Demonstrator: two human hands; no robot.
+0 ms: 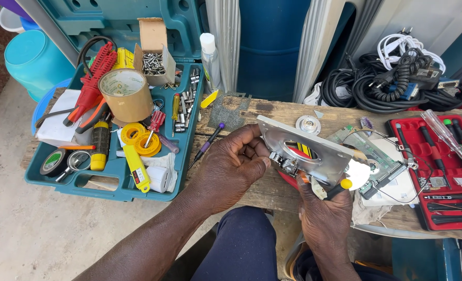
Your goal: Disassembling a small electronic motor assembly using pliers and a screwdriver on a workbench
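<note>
Much of the small mechanism under the silver metal plate (314, 151) is hidden: only a little metal block shows at the plate's lower left edge, and what it is cannot be made out. A red part and some yellow show through the plate's oval opening, mostly covered. The right hand's (326, 214) fingertips disappear behind the plate, and a yellow-capped tool (340, 186) pokes out beside its thumb, its length hidden. The red tool case (439, 171) at the far right is cut off by the frame edge.

The left hand (236, 164) is curled tight, its fingers (252, 151) folded inward and its thumb pressing on the small block at the plate's lower left corner. The right hand grips the plate's lower edge from below, fingers closed around it. The plate is held tilted just above the wooden bench (272, 190), between a green toolbox tray (186, 156) on the left and a green circuit board (382, 164) on the right
</note>
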